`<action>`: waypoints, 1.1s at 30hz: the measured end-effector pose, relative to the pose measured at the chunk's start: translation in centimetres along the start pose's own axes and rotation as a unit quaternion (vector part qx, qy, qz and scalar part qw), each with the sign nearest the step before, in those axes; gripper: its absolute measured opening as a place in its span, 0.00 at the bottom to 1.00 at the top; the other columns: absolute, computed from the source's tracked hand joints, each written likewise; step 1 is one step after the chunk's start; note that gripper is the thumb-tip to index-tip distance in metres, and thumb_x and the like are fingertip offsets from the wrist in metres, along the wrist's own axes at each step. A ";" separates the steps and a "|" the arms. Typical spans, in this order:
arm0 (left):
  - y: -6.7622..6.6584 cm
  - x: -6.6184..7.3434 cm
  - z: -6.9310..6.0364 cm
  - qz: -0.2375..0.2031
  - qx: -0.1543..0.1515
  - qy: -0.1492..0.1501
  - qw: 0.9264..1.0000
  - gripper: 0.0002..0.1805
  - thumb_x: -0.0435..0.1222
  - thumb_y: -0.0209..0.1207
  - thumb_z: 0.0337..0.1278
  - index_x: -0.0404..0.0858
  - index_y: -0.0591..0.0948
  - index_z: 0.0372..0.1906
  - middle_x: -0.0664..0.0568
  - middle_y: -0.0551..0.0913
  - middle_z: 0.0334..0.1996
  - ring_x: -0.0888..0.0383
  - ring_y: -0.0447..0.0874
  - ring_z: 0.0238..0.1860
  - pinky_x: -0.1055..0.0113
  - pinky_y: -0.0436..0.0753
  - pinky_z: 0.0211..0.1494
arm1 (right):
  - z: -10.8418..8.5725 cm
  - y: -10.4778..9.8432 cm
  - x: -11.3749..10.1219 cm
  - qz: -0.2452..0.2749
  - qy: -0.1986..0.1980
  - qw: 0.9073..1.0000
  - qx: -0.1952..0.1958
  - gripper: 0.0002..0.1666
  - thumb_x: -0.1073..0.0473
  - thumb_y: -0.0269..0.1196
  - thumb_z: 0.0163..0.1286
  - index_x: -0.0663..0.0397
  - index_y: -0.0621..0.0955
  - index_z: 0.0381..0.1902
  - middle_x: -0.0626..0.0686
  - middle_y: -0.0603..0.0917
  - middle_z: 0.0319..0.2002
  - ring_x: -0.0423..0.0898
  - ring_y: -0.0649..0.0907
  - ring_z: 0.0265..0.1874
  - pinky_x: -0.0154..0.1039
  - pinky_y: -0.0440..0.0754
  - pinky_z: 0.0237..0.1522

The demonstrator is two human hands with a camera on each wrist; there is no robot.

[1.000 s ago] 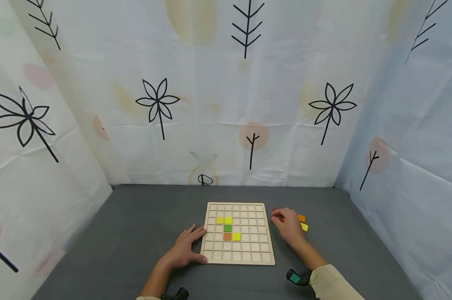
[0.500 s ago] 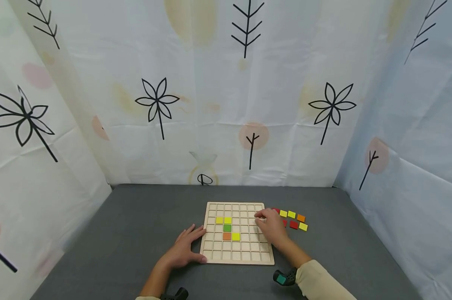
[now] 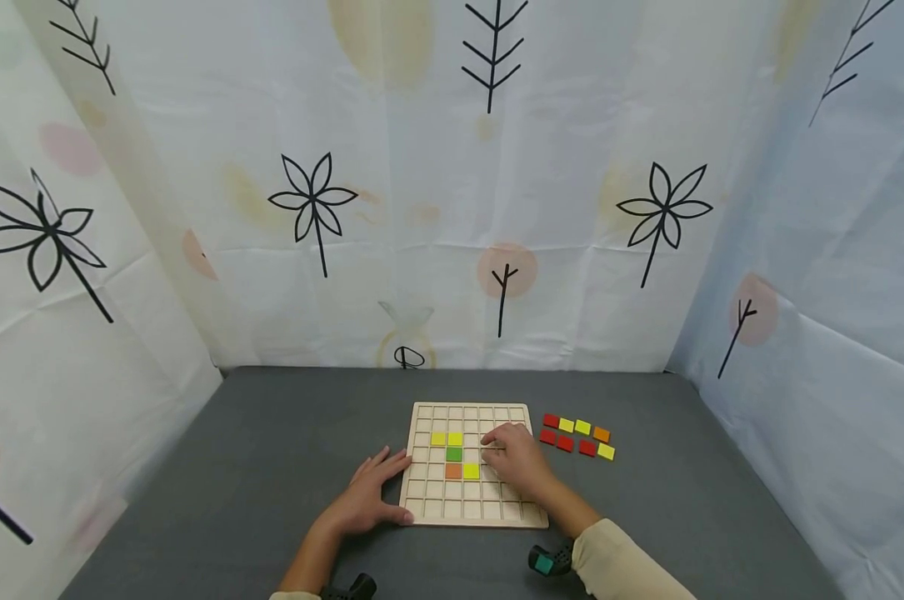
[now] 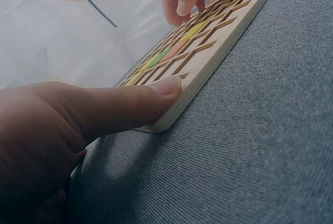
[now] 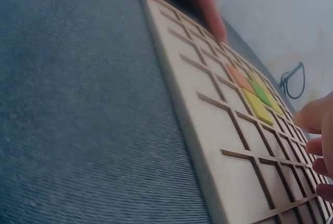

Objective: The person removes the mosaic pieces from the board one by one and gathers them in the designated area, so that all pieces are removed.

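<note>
A pale wooden grid board [image 3: 509, 513] lies on the dark table. Yellow [image 3: 471, 472], green [image 3: 454, 454] and orange [image 3: 453, 471] square tiles sit in some of its cells. My left hand [image 3: 367, 493] rests at the board's left side, thumb on the near corner in the left wrist view and fingertips at the left edge. Over the right half of the board is my right hand [image 3: 521, 460], fingers bent, fingertips right of the green tile. No tile shows at its fingertips in any view; whether a tile is hidden between them cannot be made out.
Loose red [image 3: 565, 443], yellow [image 3: 606, 452] and orange [image 3: 601, 434] tiles lie in two rough rows right of the board. Patterned white cloth [image 3: 452, 208] hangs behind the table and at both sides.
My right hand has moved left from the loose tiles to over the board, uncovering those tiles. The left hand stays at the board's edge. The tiles in the cells look the same.
</note>
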State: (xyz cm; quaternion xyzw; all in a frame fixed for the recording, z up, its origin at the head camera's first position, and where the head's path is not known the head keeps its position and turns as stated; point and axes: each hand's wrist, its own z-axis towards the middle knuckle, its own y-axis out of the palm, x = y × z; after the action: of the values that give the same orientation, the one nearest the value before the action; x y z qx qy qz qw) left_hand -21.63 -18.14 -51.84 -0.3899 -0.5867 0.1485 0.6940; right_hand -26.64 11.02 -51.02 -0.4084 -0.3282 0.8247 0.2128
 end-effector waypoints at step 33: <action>-0.1 0.0 0.1 -0.001 -0.001 0.003 1.000 0.51 0.48 0.76 0.37 0.37 0.69 0.70 0.45 0.64 0.71 0.37 0.45 0.74 0.36 0.42 0.70 | -2.1 0.9 -1.1 -0.044 -0.039 0.996 -0.069 0.15 0.59 0.68 0.59 0.53 0.85 0.46 0.58 0.79 0.54 0.59 0.73 0.55 0.61 0.70 0.49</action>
State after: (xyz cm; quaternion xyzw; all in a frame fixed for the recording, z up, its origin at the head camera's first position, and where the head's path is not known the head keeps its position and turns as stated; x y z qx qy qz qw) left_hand -21.72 -18.18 -51.84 -0.3905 -0.5849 0.1464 0.6957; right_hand -24.36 10.48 -51.97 -0.3745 -0.4106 0.8051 0.2073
